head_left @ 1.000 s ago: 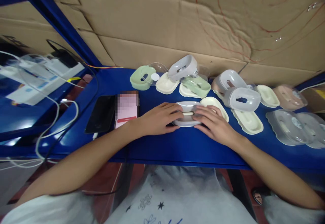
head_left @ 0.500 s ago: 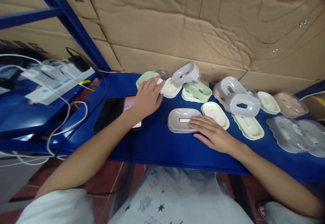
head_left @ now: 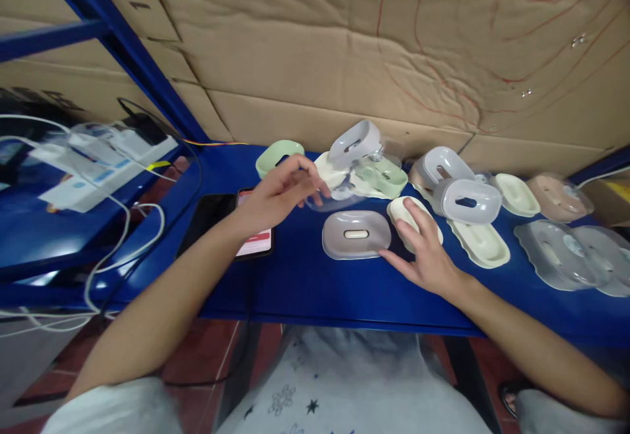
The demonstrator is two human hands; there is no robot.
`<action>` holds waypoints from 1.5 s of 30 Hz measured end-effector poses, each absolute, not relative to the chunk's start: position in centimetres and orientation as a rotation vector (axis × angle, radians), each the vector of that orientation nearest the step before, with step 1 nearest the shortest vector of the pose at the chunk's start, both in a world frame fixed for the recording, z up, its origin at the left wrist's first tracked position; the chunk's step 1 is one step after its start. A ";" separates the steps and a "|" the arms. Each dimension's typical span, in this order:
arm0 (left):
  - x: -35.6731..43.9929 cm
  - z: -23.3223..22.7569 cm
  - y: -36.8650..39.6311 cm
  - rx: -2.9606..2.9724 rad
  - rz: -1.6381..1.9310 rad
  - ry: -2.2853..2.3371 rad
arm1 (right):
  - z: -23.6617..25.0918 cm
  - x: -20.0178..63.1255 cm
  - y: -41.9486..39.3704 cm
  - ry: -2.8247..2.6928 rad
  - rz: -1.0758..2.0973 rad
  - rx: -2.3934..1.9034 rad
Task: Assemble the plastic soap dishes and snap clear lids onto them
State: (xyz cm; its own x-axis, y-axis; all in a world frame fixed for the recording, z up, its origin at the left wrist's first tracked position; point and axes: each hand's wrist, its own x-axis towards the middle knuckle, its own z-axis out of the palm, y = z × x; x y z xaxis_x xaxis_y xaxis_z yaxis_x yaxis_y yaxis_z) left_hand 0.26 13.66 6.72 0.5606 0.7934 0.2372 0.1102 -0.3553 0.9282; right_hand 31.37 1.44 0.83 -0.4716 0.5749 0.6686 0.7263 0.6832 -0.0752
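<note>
My left hand (head_left: 275, 192) has lifted a clear lid (head_left: 331, 196) off the back row, fingers pinching its rim, carrying it toward the grey tray (head_left: 356, 234); my right hand (head_left: 427, 258), fingers spread, now rests on the cream tray (head_left: 401, 209) beside it.

Clear lid (head_left: 329, 199) now in left hand (head_left: 275, 194)

Bare forearms; short white sleeves – a grey shirt printed with small stars.
</note>
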 end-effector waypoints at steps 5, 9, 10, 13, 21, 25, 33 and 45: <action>2.1 4.6 12.1 1.404 0.504 0.386 | 1.7 31.7 1.1 -2.258 -0.420 -0.982; 2.6 3.8 11.7 1.831 0.710 0.604 | 1.8 32.0 1.5 -2.251 -0.289 -1.060; 2.5 3.8 11.8 2.038 0.812 0.670 | 1.6 32.0 1.7 -2.227 -0.232 -1.104; 1.9 3.7 11.9 2.595 0.876 0.625 | 0.5 31.9 2.2 -2.158 -0.059 -1.260; 1.5 2.6 12.5 2.964 0.662 0.475 | -0.3 31.7 2.7 -2.336 0.011 -1.293; 1.6 3.0 12.4 3.059 0.632 0.455 | 0.4 31.4 2.6 -2.464 0.051 -1.155; 2.1 3.3 11.3 3.076 0.383 0.547 | 0.1 31.4 2.4 -2.525 0.027 -1.045; 2.3 1.5 11.3 2.922 0.342 0.482 | 0.3 31.3 2.6 -2.508 0.108 -0.981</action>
State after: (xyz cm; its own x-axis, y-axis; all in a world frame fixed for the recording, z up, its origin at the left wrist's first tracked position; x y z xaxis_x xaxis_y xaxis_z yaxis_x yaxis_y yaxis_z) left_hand 2.34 11.30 1.48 0.9219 0.3331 0.1978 0.2965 -0.9353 0.1933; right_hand 31.30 2.58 0.33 -0.6501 0.6615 0.3740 0.6269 0.7450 -0.2280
